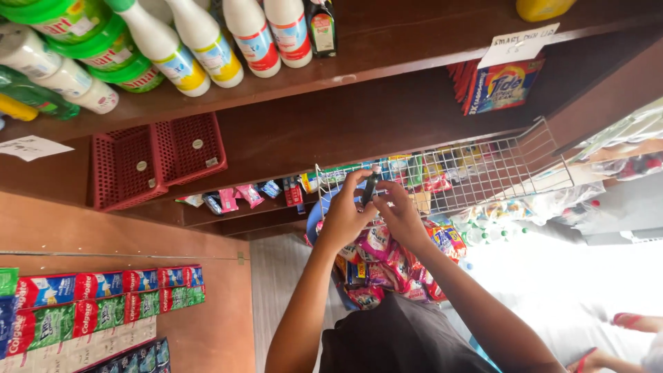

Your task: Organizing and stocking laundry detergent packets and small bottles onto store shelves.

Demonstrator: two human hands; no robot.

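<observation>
Left hand (343,220): fingers curled, gripping small dark object (369,188) at its lower part. Right hand (400,215): fingers bent, fingertips touching same object from other side. Object held upright between both hands, in front of wire basket (483,173), above hanging strips of coloured sachets (387,266). Red plastic baskets (155,160) well apart, under wooden shelf (387,52).

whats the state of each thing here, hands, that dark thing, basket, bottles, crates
left hand: raised, fingers on the dark item
right hand: raised, fingers at the dark item
dark item: held upright between both hands
wire basket: holds packets
white bottles: capped, on the shelf
red crates: on the shelf, contents unseen
</observation>
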